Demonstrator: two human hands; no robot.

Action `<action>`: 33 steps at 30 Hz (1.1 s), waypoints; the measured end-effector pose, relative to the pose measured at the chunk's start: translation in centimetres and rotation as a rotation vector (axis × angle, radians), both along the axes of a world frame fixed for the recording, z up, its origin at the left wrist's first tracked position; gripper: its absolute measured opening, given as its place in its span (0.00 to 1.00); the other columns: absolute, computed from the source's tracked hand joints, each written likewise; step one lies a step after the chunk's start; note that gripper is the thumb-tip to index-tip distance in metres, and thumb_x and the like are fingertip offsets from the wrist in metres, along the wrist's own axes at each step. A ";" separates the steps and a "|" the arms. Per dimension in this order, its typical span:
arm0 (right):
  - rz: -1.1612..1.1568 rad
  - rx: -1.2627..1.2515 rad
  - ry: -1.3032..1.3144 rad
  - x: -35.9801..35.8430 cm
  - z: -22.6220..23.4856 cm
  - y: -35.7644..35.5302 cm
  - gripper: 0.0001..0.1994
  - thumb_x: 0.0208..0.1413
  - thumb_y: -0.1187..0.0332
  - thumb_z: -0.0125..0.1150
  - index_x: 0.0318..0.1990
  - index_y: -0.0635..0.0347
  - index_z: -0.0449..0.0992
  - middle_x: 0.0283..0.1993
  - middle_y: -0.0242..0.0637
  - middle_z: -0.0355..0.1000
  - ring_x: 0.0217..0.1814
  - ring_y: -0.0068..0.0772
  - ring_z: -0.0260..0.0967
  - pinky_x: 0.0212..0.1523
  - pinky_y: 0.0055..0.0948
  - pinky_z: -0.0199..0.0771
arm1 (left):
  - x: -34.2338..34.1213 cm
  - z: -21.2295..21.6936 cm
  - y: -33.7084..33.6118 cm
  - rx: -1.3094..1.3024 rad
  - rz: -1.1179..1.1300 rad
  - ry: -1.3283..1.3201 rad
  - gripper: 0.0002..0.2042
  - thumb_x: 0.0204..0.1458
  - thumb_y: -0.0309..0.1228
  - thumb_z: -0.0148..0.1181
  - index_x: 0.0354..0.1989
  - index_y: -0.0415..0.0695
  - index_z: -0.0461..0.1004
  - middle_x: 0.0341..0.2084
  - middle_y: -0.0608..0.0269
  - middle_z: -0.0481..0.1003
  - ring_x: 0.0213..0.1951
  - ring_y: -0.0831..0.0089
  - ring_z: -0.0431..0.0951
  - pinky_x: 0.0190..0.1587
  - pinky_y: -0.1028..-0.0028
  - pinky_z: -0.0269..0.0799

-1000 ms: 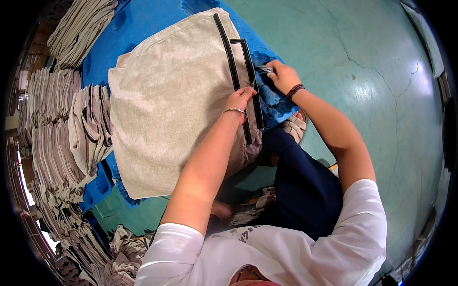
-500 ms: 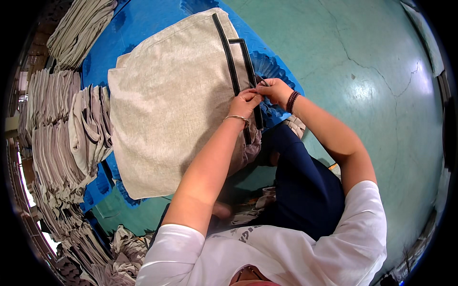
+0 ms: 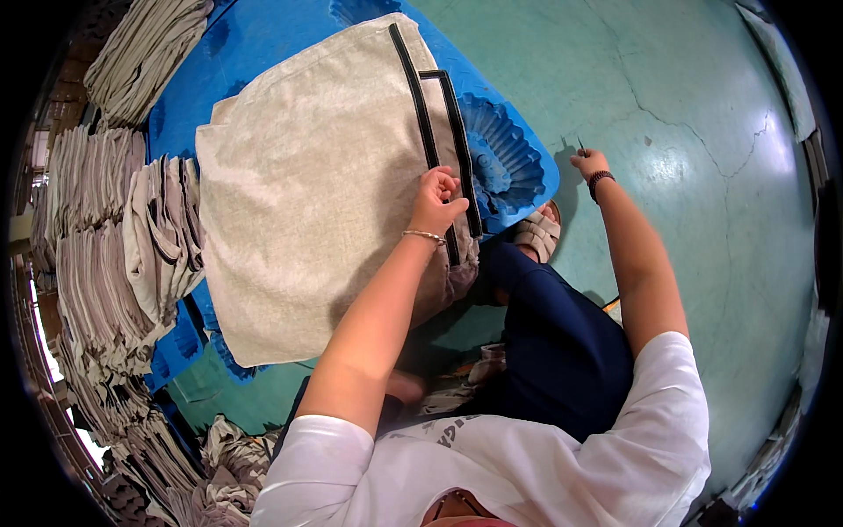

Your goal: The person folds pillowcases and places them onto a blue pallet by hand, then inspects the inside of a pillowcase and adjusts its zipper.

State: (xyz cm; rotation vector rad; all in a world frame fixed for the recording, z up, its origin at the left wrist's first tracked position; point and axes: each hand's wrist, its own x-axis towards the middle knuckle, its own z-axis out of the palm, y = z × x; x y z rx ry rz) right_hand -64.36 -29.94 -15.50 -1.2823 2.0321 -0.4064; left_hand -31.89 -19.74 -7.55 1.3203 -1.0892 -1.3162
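A large beige fabric piece (image 3: 299,193), sewn in layers, lies on the blue plastic surface. Black trim strips (image 3: 421,114) with pale stitching run along its right side. Over those strips rests my left hand (image 3: 436,200), fingers loosely curled, thumb apart, nothing held. My right hand (image 3: 590,163) is out to the right, past the blue edge and above the floor. Its fingers are closed round a small dark pointed tool (image 3: 581,146); only the tip shows, and it looks like thread snips.
Tall stacks of folded beige fabric (image 3: 97,184) stand at the left, with some pieces (image 3: 162,237) draped beside the blue surface (image 3: 263,61). More crumpled cloth (image 3: 233,461) lies low at the left. My sandalled foot (image 3: 538,230) is on the green floor (image 3: 685,105) by the blue corner.
My right hand has moved away from the black trim to the right, carrying the dark tool. My left hand has loosened its pinch on the trim and stays over the fabric.
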 end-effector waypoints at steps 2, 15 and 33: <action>-0.040 0.042 -0.020 -0.4 -0.4 0.8 0.17 0.40 0.60 0.58 0.38 0.61 0.72 0.31 0.41 0.70 0.35 0.31 0.67 0.37 0.28 0.64 | -0.1 0.0 0.0 0.032 -0.030 -0.057 0.15 0.28 0.19 0.59 0.23 0.46 0.60 0.44 0.61 0.58 0.41 0.76 0.65 0.41 0.78 0.60; -0.103 -0.249 -0.252 7.2 4.3 0.0 0.10 0.43 0.65 0.53 0.32 0.58 0.72 0.30 0.37 0.71 0.32 0.30 0.66 0.35 0.26 0.64 | -2.3 2.1 0.0 -0.045 0.039 -0.594 0.17 0.28 0.22 0.56 0.29 0.42 0.58 0.34 0.57 0.58 0.31 0.69 0.64 0.34 0.75 0.63; 0.515 -0.082 -0.527 17.5 10.2 3.4 0.10 0.49 0.67 0.48 0.38 0.59 0.70 0.32 0.29 0.69 0.26 0.22 0.63 0.25 0.21 0.64 | 2.9 1.4 0.4 0.301 0.266 0.785 0.31 0.23 0.14 0.35 0.46 0.39 0.61 0.40 0.58 0.66 0.44 0.62 0.66 0.48 0.66 0.62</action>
